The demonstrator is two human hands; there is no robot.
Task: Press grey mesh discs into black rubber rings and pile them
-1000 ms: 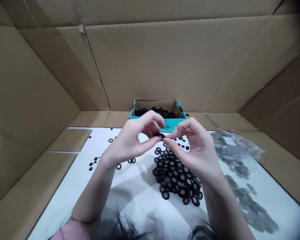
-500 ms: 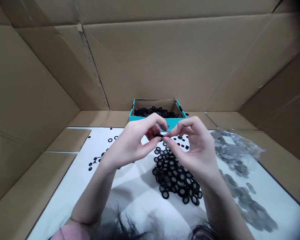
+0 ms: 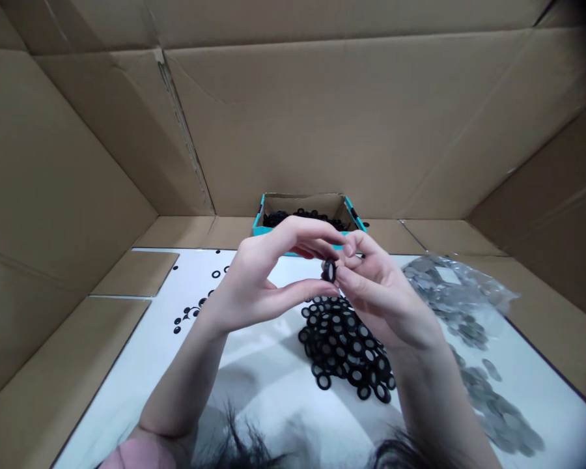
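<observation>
Our right hand (image 3: 383, 294) pinching black rubber ring (image 3: 329, 270) on edge, flat face toward us; left hand (image 3: 256, 286) curled beside it, grip unclear.

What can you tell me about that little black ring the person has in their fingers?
The small black ring is a flat, rubbery-looking band around a paler centre, too small to tell whether that centre is open or filled. It stands tilted on edge, pinched by the fingertips of the right hand. The thumb of the left hand lies just below it, perhaps touching. It is held above a pile of similar black rings.
</observation>
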